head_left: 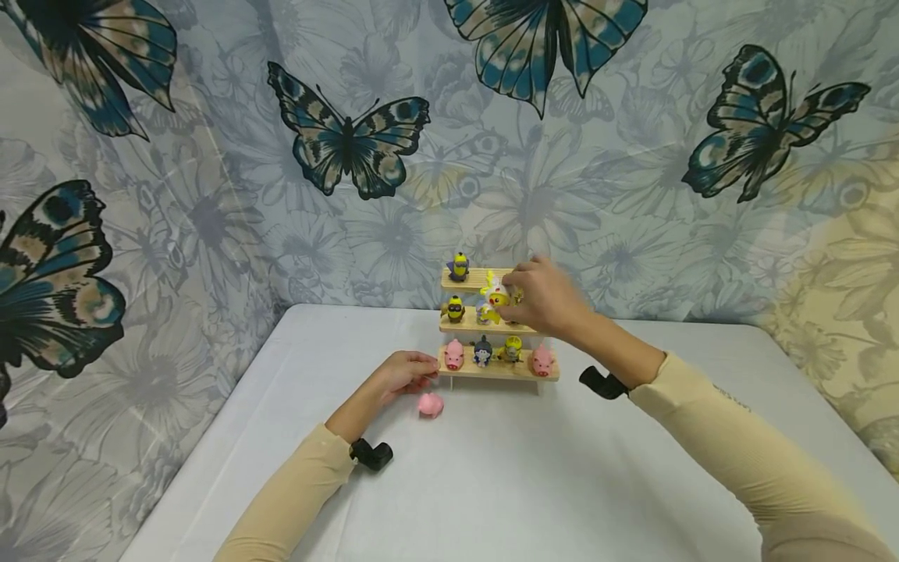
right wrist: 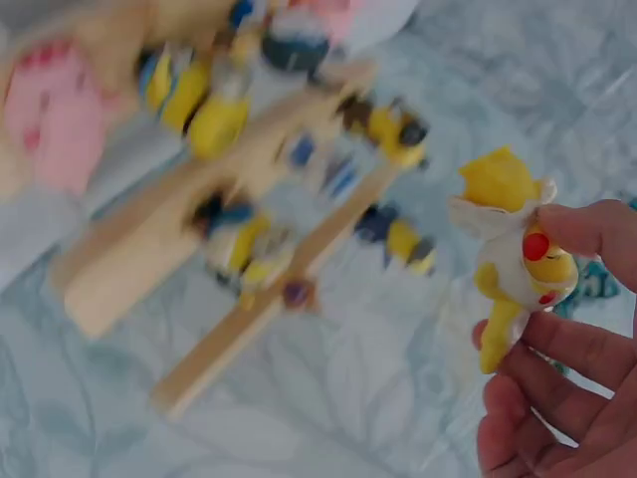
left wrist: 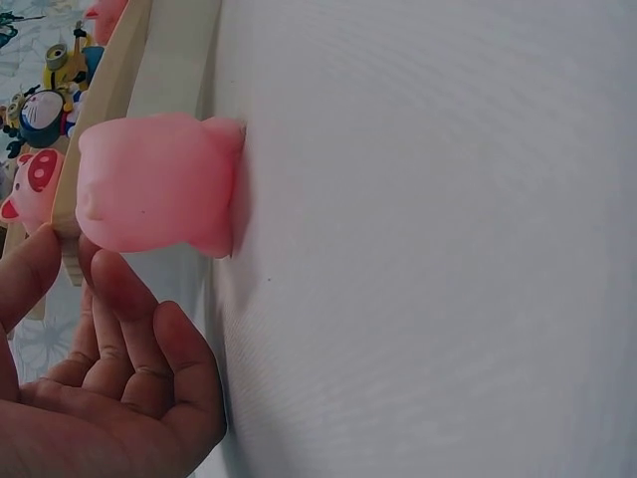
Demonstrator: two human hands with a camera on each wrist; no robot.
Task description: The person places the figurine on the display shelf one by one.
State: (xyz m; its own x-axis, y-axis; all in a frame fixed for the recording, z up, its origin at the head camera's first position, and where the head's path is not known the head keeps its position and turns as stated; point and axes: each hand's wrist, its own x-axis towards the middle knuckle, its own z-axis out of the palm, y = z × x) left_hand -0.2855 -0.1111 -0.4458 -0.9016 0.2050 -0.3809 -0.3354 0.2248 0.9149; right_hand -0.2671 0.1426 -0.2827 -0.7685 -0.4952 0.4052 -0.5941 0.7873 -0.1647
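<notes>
My right hand (head_left: 548, 298) pinches a yellow-and-white figurine (right wrist: 518, 264) with red cheeks between thumb and fingers, in front of the upper tiers of a three-tier wooden display stand (head_left: 499, 375). At the stand's lower left corner, the thumb and index finger of my left hand (head_left: 402, 373) grip the end of the bottom board; its other fingers are bent. Just beside that hand a pink pig figure (left wrist: 154, 184) stands on the white table in front of the stand. The right hand hides part of the upper boards in the head view.
Along the bottom tier stand a pink pig (head_left: 453, 355), a dark-blue figure (head_left: 482, 351), a yellow figure (head_left: 513, 350) and another pig (head_left: 541, 361). Yellow figures occupy the middle tier (head_left: 456, 310) and top tier (head_left: 459, 268). Butterfly-patterned cloth (head_left: 393, 257) hangs behind the table (head_left: 492, 484).
</notes>
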